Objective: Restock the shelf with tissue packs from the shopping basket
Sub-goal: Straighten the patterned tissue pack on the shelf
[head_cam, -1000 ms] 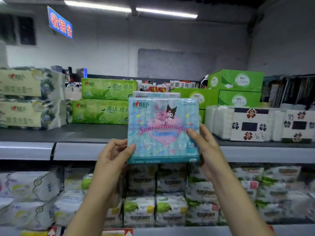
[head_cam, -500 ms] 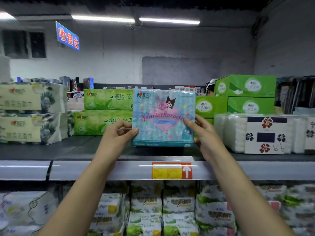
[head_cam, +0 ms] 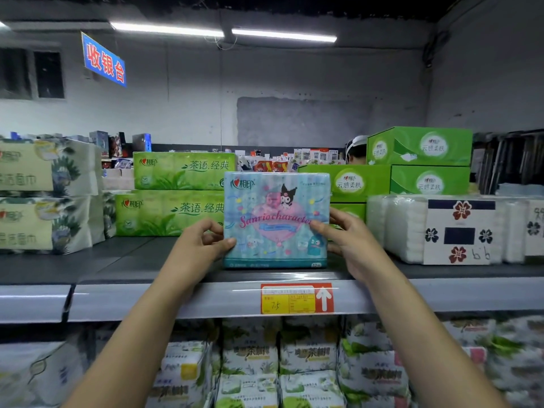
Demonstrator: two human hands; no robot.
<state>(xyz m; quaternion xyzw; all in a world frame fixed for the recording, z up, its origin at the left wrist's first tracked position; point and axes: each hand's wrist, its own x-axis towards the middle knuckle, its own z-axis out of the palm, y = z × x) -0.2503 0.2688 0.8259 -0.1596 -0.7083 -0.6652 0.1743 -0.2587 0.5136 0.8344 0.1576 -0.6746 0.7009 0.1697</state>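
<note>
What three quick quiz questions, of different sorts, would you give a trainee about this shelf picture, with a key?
1. True or false: the left hand and the right hand both grip the blue tissue pack.
2. What stands just left of that pack? A) stacked green packs B) glass bottles C) a shopping basket
3. Fill in: the yellow price tag below the pack sits beside a white ___ pointing up.
Key: 1 true; 2 A; 3 arrow.

Grey wall [head_cam: 294,78] ahead of me, tube lights [head_cam: 167,29] glowing overhead, blue sign [head_cam: 103,62] hanging left beside a dark window [head_cam: 48,74].
</note>
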